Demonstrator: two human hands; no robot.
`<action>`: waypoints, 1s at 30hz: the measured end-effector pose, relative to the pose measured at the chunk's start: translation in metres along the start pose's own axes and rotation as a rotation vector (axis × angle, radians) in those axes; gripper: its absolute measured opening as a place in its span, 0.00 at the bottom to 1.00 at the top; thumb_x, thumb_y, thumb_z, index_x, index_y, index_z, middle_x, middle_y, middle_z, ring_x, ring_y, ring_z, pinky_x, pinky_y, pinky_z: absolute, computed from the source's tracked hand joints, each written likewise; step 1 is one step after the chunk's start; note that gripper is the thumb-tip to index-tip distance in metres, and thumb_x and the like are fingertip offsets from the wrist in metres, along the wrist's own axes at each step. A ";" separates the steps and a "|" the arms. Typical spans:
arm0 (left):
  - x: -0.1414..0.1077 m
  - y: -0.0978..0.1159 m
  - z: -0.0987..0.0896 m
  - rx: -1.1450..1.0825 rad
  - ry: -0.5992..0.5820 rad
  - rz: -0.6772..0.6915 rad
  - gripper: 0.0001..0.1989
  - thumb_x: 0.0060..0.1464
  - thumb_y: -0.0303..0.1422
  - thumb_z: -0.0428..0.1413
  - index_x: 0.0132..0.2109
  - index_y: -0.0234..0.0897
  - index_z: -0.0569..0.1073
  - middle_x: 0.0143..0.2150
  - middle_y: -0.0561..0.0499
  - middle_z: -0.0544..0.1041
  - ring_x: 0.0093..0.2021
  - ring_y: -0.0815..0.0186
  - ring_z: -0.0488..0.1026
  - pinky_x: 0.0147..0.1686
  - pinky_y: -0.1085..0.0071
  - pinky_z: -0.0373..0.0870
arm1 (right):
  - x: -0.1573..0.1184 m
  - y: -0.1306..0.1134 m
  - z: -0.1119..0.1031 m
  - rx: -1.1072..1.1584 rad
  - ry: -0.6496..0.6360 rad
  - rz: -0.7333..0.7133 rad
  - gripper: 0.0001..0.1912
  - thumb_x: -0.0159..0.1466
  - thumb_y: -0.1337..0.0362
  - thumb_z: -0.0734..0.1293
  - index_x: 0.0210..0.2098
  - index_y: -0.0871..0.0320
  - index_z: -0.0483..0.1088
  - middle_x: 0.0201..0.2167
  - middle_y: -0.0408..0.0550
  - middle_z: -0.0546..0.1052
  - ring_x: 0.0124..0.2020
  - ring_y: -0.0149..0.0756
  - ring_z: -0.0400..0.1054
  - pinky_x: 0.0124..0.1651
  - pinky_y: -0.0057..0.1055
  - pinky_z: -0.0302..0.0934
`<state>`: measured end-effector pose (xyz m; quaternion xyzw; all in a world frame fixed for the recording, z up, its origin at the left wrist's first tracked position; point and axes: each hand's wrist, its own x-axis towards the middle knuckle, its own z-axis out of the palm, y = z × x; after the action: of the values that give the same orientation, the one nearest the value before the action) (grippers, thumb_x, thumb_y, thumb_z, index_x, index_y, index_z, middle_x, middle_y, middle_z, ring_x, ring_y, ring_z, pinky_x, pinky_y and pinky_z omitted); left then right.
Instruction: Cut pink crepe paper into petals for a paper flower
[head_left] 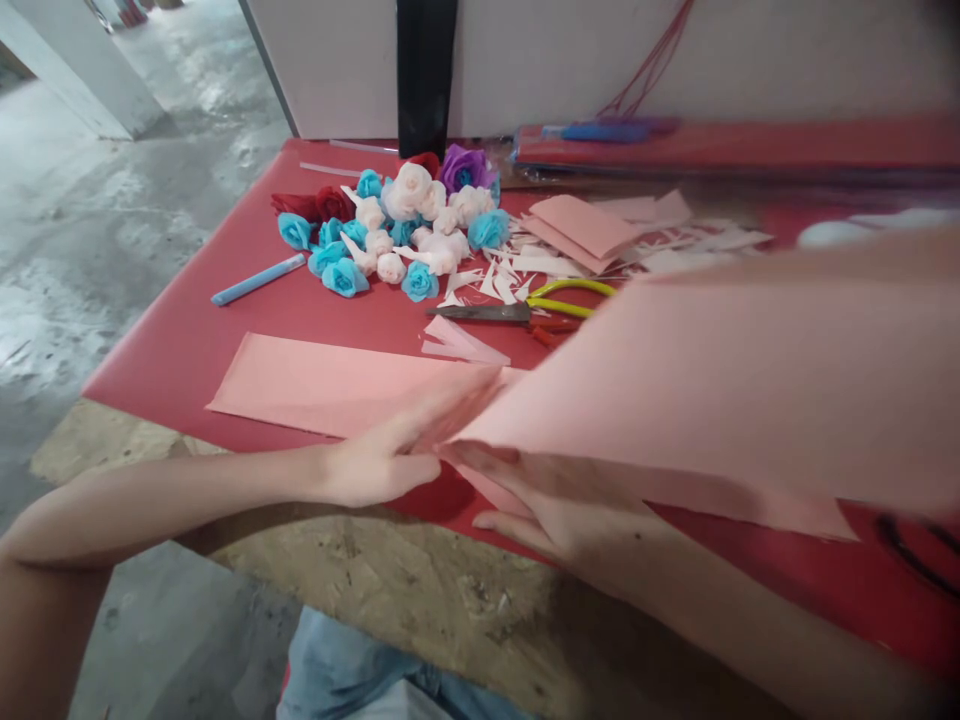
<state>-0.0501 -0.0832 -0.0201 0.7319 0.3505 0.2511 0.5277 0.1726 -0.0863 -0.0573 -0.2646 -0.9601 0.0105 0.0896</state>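
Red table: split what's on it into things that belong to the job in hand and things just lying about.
Likely in the job:
large pink sheet, left hand and right hand at its corner
flat pink strip, by the left hand

Apparently just lying about now:
coloured flowers
yellow-handled scissors
blue stick
folded pink paper
pale scraps

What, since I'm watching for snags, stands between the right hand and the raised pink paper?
Nothing visible: the right hand is right at the lower edge of the raised pink paper. The scissors lie farther back on the table, not between them.
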 end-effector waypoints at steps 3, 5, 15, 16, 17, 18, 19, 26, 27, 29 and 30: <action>-0.001 -0.005 -0.009 0.229 -0.059 -0.017 0.36 0.50 0.31 0.44 0.66 0.37 0.41 0.69 0.48 0.41 0.68 0.57 0.39 0.64 0.53 0.43 | -0.012 -0.003 0.006 -0.114 0.122 0.055 0.25 0.65 0.50 0.57 0.58 0.52 0.62 0.40 0.51 0.77 0.35 0.42 0.72 0.38 0.34 0.65; 0.001 -0.006 -0.013 0.362 -0.095 -0.042 0.35 0.52 0.33 0.42 0.66 0.33 0.40 0.69 0.44 0.40 0.68 0.58 0.37 0.64 0.54 0.41 | -0.013 -0.003 0.006 -0.077 0.125 0.036 0.26 0.64 0.49 0.59 0.58 0.51 0.61 0.39 0.49 0.78 0.33 0.39 0.73 0.35 0.31 0.65; 0.006 -0.005 0.001 0.804 -0.051 -0.107 0.44 0.50 0.45 0.49 0.63 0.18 0.41 0.66 0.28 0.44 0.67 0.51 0.38 0.63 0.52 0.43 | -0.008 -0.008 0.008 0.531 0.053 0.230 0.20 0.65 0.51 0.59 0.55 0.46 0.64 0.46 0.43 0.75 0.36 0.30 0.72 0.36 0.22 0.66; 0.006 -0.005 0.003 0.821 -0.054 -0.100 0.41 0.52 0.41 0.47 0.63 0.17 0.42 0.66 0.27 0.44 0.67 0.51 0.38 0.63 0.52 0.43 | -0.011 -0.012 0.011 0.580 0.075 0.285 0.18 0.65 0.52 0.59 0.51 0.48 0.67 0.46 0.45 0.75 0.36 0.30 0.71 0.37 0.23 0.66; 0.006 -0.004 0.005 0.833 -0.065 -0.086 0.38 0.53 0.38 0.45 0.63 0.15 0.42 0.66 0.26 0.44 0.67 0.52 0.39 0.63 0.51 0.43 | -0.012 -0.016 0.014 0.614 0.094 0.338 0.16 0.66 0.54 0.58 0.48 0.51 0.69 0.45 0.46 0.74 0.37 0.30 0.70 0.39 0.26 0.66; 0.005 -0.004 0.007 0.839 -0.080 -0.065 0.36 0.53 0.36 0.44 0.62 0.14 0.43 0.65 0.26 0.44 0.67 0.52 0.39 0.63 0.51 0.42 | -0.014 -0.019 0.017 0.653 0.112 0.388 0.15 0.66 0.55 0.58 0.46 0.54 0.69 0.45 0.48 0.73 0.37 0.31 0.70 0.41 0.31 0.66; 0.004 -0.003 0.008 0.840 -0.094 -0.040 0.35 0.53 0.34 0.43 0.62 0.14 0.43 0.65 0.25 0.44 0.67 0.52 0.39 0.64 0.51 0.42 | -0.014 -0.023 0.020 0.689 0.128 0.433 0.15 0.66 0.56 0.58 0.46 0.57 0.69 0.45 0.48 0.72 0.38 0.32 0.69 0.41 0.35 0.67; 0.004 -0.005 0.017 0.861 -0.129 0.051 0.32 0.54 0.31 0.40 0.62 0.13 0.44 0.65 0.24 0.43 0.67 0.51 0.38 0.64 0.54 0.40 | -0.004 -0.033 0.028 0.748 0.116 0.522 0.14 0.64 0.59 0.61 0.47 0.58 0.67 0.49 0.48 0.68 0.44 0.38 0.67 0.41 0.35 0.66; 0.004 -0.005 0.018 0.872 -0.131 0.047 0.33 0.53 0.32 0.40 0.62 0.14 0.44 0.65 0.25 0.43 0.67 0.51 0.38 0.64 0.53 0.40 | -0.004 -0.032 0.027 0.719 0.089 0.476 0.15 0.66 0.59 0.59 0.48 0.58 0.66 0.48 0.48 0.68 0.44 0.37 0.67 0.43 0.37 0.66; 0.005 -0.007 0.020 0.894 -0.127 0.038 0.34 0.53 0.33 0.42 0.62 0.15 0.44 0.66 0.25 0.42 0.67 0.51 0.38 0.64 0.52 0.40 | -0.005 -0.031 0.025 0.662 0.048 0.398 0.16 0.66 0.58 0.57 0.49 0.59 0.66 0.49 0.47 0.67 0.44 0.37 0.67 0.43 0.38 0.66; 0.005 -0.007 0.020 0.902 -0.125 0.035 0.35 0.53 0.34 0.42 0.62 0.15 0.44 0.66 0.25 0.42 0.67 0.50 0.38 0.64 0.52 0.40 | -0.006 -0.030 0.023 0.632 0.032 0.362 0.15 0.66 0.58 0.58 0.49 0.59 0.66 0.49 0.48 0.67 0.44 0.37 0.66 0.44 0.38 0.65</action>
<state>-0.0336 -0.0900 -0.0335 0.9082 0.3796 0.0375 0.1720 0.1583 -0.1146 -0.0794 -0.3896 -0.8455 0.3183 0.1787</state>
